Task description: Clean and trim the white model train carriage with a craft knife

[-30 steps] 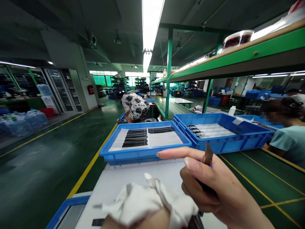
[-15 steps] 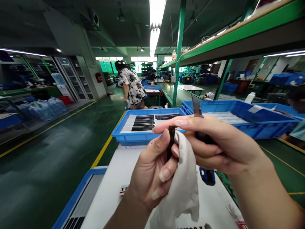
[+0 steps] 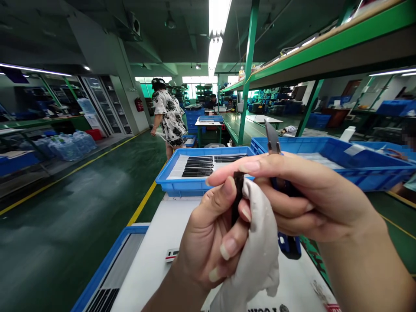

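My left hand (image 3: 214, 234) pinches a small dark strip (image 3: 238, 193) upright between thumb and fingers. A white cloth (image 3: 256, 242) hangs down between my hands, its top edge against the strip; which hand holds the cloth is hidden. My right hand (image 3: 302, 195) is closed around a blue and black utility knife (image 3: 289, 246), its metal blade (image 3: 272, 136) pointing up above the knuckles. The right index finger stretches left over the top of the strip, its tip close to the left thumb.
Ahead, a blue tray (image 3: 178, 187) holds rows of black strips. A larger blue bin (image 3: 367, 177) stands to its right, and another blue tray (image 3: 84, 288) lies lower left. A small white object with a red stripe (image 3: 171, 255) rests on the white tabletop (image 3: 156, 242). One person (image 3: 169, 112) walks in the aisle.
Both hands keep nearly the same grip and shift slightly right in view. The person in the aisle has moved left and now stands more upright.
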### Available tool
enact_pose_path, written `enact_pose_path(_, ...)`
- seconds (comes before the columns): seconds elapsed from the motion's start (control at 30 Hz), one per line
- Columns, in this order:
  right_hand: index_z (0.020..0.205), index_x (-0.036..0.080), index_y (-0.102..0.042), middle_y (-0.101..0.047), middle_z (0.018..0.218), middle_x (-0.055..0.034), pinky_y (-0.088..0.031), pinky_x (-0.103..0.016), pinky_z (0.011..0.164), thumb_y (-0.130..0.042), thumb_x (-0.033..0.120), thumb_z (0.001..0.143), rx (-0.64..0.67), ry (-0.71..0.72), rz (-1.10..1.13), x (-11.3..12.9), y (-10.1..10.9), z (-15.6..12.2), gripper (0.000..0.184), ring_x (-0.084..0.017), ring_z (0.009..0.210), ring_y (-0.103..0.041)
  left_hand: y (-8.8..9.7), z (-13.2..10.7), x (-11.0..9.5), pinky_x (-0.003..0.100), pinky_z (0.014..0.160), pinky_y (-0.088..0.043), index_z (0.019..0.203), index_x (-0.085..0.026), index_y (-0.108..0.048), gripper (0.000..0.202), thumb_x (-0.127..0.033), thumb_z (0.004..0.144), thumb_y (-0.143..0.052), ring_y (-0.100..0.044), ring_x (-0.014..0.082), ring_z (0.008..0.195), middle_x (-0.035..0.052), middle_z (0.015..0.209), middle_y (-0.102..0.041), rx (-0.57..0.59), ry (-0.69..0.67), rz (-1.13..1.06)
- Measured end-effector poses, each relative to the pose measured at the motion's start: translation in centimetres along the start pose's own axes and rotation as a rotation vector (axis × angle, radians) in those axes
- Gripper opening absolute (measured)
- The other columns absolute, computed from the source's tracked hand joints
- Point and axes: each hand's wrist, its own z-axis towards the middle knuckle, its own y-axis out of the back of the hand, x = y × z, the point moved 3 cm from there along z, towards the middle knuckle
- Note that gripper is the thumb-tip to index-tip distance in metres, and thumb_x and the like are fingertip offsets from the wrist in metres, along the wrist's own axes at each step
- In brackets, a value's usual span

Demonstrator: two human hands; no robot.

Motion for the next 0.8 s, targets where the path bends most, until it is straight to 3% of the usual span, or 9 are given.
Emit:
enact_pose_path(0.2, 0.105, 0.011, -0.081, -0.026, 0.045, 0.0116, -0.018, -0.011, 0.034, -0.059, 0.026, 0.107, 0.001, 0.011, -0.03, 0.0, 0.2, 0.0, 0.027, -0.003, 0.034, -0.014, -0.3, -0.4, -0.1, 0.01, 0.034, -0.037, 0.081, -0.013, -0.075, 0.031, -0.037, 0.099, -0.07, -0.022, 0.0031, 0.027, -0.0067, 0.043, -0.051, -0.136, -0.007, 0.017)
enact_pose_path(0.6, 0.104, 0.01, -0.08, -0.025, 0.043, 0.0122, -0.018, -0.01, 0.032, -0.055, 0.031, 0.11, 0.052, -0.029, -0.018, 0.2, 0.8, 0.6, 0.034, -0.003, 0.033, -0.011, 0.0, -0.6, -0.3, 0.009, 0.03, -0.028, 0.084, -0.012, -0.073, 0.033, -0.039, 0.1, -0.068, -0.03, 0.0035, 0.028, -0.0056, 0.044, -0.051, -0.126, 0.048, -0.005)
enact_pose_path(0.8, 0.104, 0.01, -0.08, -0.026, 0.043, 0.0122, -0.018, -0.01, 0.031, -0.056, 0.027, 0.108, 0.054, -0.045, -0.06, 0.4, 1.0, 0.9, 0.03, -0.004, 0.032, -0.012, 0.2, -0.1, -0.6, 0.01, 0.029, -0.031, 0.08, -0.012, -0.072, 0.033, -0.036, 0.102, -0.065, -0.031, 0.0039, 0.027, -0.0056, 0.044, -0.051, -0.117, 0.006, 0.049)
